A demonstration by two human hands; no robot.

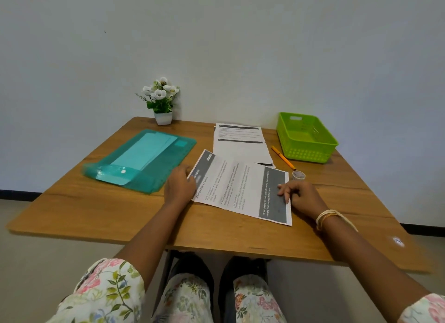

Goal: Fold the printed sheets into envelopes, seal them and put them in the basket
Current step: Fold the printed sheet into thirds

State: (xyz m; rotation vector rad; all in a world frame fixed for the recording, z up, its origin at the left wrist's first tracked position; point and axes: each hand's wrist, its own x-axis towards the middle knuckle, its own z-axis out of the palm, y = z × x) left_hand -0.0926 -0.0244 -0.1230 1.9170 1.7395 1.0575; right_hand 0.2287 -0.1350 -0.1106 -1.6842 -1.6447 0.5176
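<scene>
A printed sheet point(238, 185) lies sideways on the wooden table point(96, 214) in front of me. My left hand point(179, 186) rests on its left edge, fingers curled down over the paper. My right hand point(299, 195) presses on the dark band at its right end, fingertips on the sheet. Behind it lie more printed sheets point(239, 142). A teal translucent folder point(144, 160) with pale envelopes inside sits to the left. The green plastic basket point(305, 139) stands at the back right with nothing in it.
An orange pen point(283, 157) lies between the sheets and the basket. A small round cap or pot point(298, 175) sits just beyond my right hand. A white pot of artificial flowers point(162, 101) stands at the back against the wall.
</scene>
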